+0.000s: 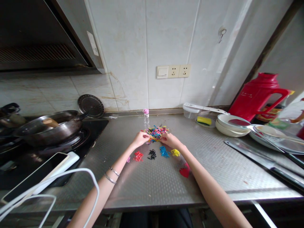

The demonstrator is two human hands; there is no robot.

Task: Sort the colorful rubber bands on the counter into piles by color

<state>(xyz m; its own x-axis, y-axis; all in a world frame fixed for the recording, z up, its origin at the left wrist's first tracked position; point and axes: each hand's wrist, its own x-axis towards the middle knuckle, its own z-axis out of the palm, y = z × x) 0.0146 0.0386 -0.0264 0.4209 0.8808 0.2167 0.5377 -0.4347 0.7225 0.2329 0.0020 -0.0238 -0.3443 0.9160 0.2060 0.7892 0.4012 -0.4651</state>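
A mixed heap of small coloured loops, which look like rubber bands (pixel 156 130), lies on the steel counter. My left hand (pixel 140 140) is at the heap's left edge, fingertips pinched together among the bands. At its right edge my right hand (pixel 169 141) has its fingers closed too. What either pinch holds is too small to make out. Nearer me are single-colour piles: red bands (pixel 138 156), black bands (pixel 152 154), blue bands (pixel 164 152) and yellow bands (pixel 175 152). A few pink bands (pixel 128 159) show beside my left wrist, partly hidden. Behind the heap stands a clear bottle with a pink cap (pixel 146 116).
A red patch (pixel 184 171) lies beside my right forearm. Left are a pan (pixel 51 128) on the stove, a phone (pixel 35 175) and a white cable (pixel 91 177). Right are a cleaver (pixel 249 156), stacked bowls (pixel 231 128), a sponge (pixel 203 121) and a red thermos (pixel 255 95).
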